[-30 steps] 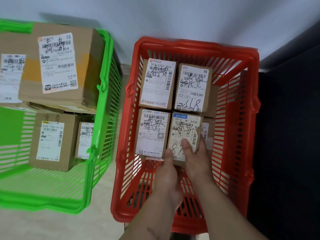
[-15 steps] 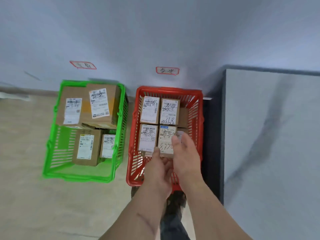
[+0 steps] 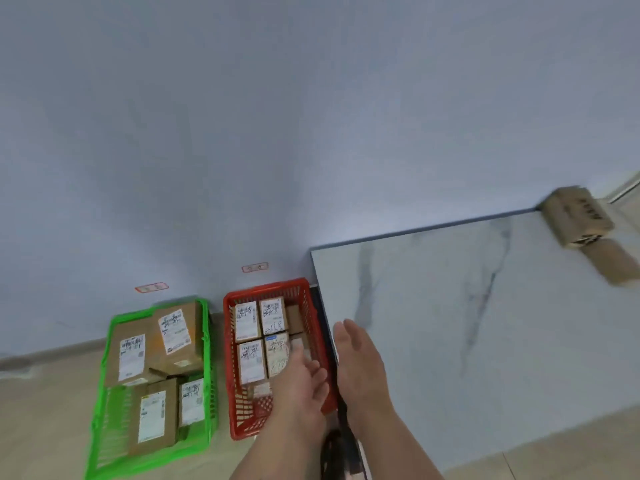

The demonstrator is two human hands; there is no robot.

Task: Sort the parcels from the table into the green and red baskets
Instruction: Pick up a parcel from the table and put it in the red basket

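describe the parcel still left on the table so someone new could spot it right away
Start at the white marble-look table to the right of the red plastic basket. Follow it to its far right corner by the wall, where a brown cardboard parcel sits. It is the only parcel on the table; all the others lie in the baskets on the floor.

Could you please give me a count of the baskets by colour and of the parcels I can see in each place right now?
Green basket: 1
Red basket: 1
Parcels in the green basket, label side visible: 4, e.g.
Parcels in the red basket, label side visible: 4, e.g.; more brown ones partly hidden
Parcels on the table: 2, e.g.
Total: 2 baskets, at least 10 parcels
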